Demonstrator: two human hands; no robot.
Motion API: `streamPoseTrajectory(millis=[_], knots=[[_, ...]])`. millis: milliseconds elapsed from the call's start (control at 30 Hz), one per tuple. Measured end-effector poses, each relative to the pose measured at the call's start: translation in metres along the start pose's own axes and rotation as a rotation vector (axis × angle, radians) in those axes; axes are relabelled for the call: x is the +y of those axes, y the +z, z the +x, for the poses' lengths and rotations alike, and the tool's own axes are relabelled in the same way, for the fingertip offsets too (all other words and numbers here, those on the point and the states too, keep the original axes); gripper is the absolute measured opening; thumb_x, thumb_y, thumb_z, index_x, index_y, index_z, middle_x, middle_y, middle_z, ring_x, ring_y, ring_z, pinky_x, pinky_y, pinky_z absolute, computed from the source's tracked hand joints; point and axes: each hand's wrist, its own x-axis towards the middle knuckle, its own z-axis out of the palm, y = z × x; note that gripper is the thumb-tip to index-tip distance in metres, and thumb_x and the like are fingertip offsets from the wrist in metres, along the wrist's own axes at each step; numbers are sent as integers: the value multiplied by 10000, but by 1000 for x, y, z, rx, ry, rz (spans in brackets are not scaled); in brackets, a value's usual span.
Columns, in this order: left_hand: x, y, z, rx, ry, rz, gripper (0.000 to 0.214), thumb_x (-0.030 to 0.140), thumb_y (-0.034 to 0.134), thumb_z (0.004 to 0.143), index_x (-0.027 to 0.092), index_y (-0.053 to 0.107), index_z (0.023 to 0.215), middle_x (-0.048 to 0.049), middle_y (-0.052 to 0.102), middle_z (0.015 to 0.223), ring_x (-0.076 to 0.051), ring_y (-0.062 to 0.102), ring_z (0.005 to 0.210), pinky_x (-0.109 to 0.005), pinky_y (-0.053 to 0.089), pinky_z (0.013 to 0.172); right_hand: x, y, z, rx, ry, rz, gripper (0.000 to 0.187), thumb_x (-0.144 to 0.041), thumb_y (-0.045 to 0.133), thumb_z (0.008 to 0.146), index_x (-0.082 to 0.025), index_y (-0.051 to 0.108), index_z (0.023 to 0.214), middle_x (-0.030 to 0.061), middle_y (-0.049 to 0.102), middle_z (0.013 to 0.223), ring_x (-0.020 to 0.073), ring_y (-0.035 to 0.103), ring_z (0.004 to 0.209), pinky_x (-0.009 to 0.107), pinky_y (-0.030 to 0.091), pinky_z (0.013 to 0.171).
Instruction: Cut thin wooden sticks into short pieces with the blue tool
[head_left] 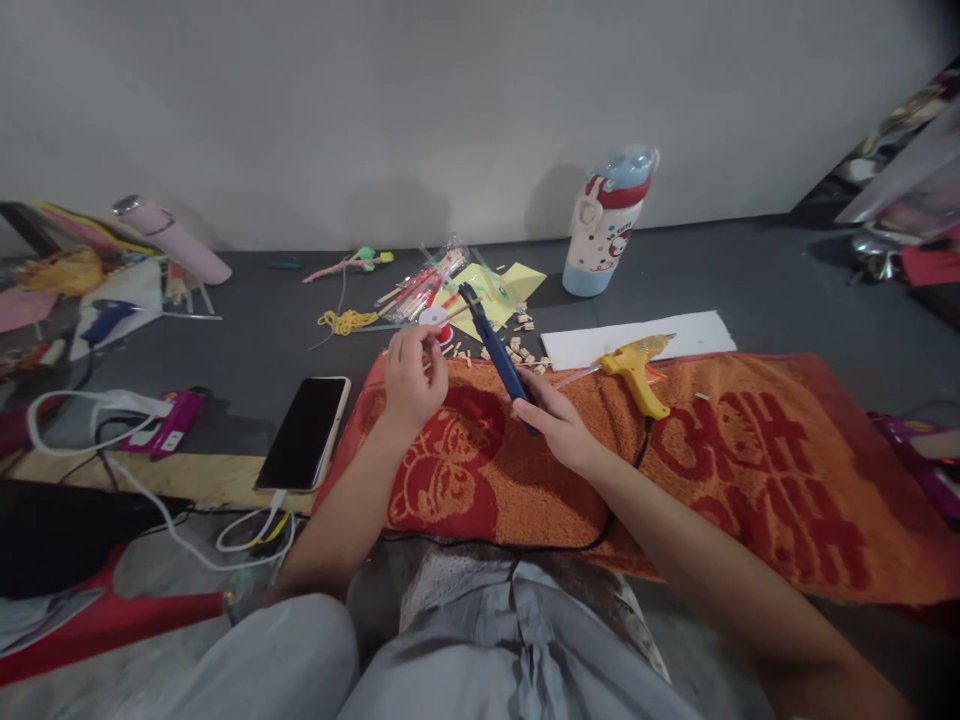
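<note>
My left hand [416,375] is closed, thumb and fingers pinching a thin wooden stick [454,314]. The stick's far end reaches the black tip of a long, narrow dark blue hand tool [496,348]; its exact kind is unclear. My right hand [555,415] is wrapped round the tool's lower end and holds it at a slant above the orange towel [555,480]. Behind the tool lie several small cut wooden pieces [517,350]. A white and red spool [435,318] sits just beyond my left fingers, near yellow paper [480,290] and bagged sticks [431,285].
A yellow glue gun [636,372] rests across the towel and a white board [705,335]. Farther back stands a bottle [607,225]. A phone [304,435] with a white cable lies left of the towel. A blue glue gun [109,320] and pink flask [176,240] are far left.
</note>
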Motion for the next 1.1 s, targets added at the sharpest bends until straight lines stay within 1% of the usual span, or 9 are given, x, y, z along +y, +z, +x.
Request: streamPoseTrajectory(millis=[133, 233, 300, 467, 633, 700, 800, 867, 1100], knots=[[-2, 0, 3, 13, -1, 74, 186, 211, 484, 862, 180, 539, 1037, -111, 605, 1007, -224, 550, 1012, -397, 440, 933, -2, -1, -1, -20, -28, -1, 680, -618, 557, 823, -199, 484, 1354, 107, 529, 1395, 300, 476, 1282, 462, 335, 1108], [-3, 0, 5, -4, -31, 74, 210, 242, 465, 893, 180, 550, 1074, -121, 617, 1082, -230, 539, 1069, -405, 412, 978, -4, -2, -2, -45, -51, -66, 656, -591, 546, 845, -179, 489, 1353, 127, 559, 1354, 314, 500, 1250, 479, 344, 1093], [-5, 0, 6, -24, -44, 79, 213, 265, 440, 914, 179, 577, 1053, -111, 643, 1059, -223, 557, 1048, -392, 413, 975, -4, -2, -3, -57, -57, -102, 653, -589, 532, 855, -175, 483, 1356, 133, 567, 1341, 315, 509, 1240, 483, 351, 1085], [-12, 0, 5, -90, -64, 65, 259, 271, 425, 926, 162, 652, 989, -80, 700, 954, -183, 626, 924, -301, 466, 855, -3, -2, -5, -76, -60, -135, 695, -626, 533, 837, -162, 491, 1354, 135, 576, 1334, 322, 514, 1239, 485, 351, 1090], [-18, 0, 5, -49, -69, -17, 229, 259, 493, 888, 166, 699, 923, -60, 729, 910, -162, 658, 869, -257, 480, 800, 2, -3, -6, -93, -43, -109, 682, -625, 553, 828, -207, 485, 1363, 106, 572, 1350, 320, 515, 1248, 480, 373, 1081], [-17, -1, 7, -54, -100, -85, 209, 244, 516, 868, 162, 709, 867, -55, 735, 874, -157, 663, 833, -250, 484, 775, 5, -5, -6, -99, -57, -113, 694, -618, 570, 821, -211, 470, 1374, 111, 560, 1362, 328, 511, 1253, 486, 387, 1070], [-12, -4, 11, -126, -183, -204, 212, 211, 519, 846, 160, 700, 749, -24, 710, 709, -134, 644, 696, -234, 481, 692, 6, -7, -5, -126, -115, -140, 693, -593, 591, 819, -223, 451, 1388, 108, 544, 1379, 333, 494, 1272, 487, 397, 1066], [-8, -5, 12, -167, -227, -275, 210, 198, 518, 830, 158, 696, 726, -8, 686, 639, -123, 625, 639, -222, 470, 642, 6, -7, -5, -143, -149, -153, 683, -580, 595, 824, -231, 444, 1391, 104, 541, 1381, 331, 493, 1275, 488, 400, 1068], [-7, -4, 11, -137, -238, -278, 200, 224, 545, 818, 150, 691, 701, -16, 701, 680, -114, 628, 650, -211, 454, 623, 5, -8, -5, -134, -164, -167, 660, -547, 580, 849, -224, 426, 1403, 112, 520, 1404, 329, 464, 1307, 486, 387, 1081]])
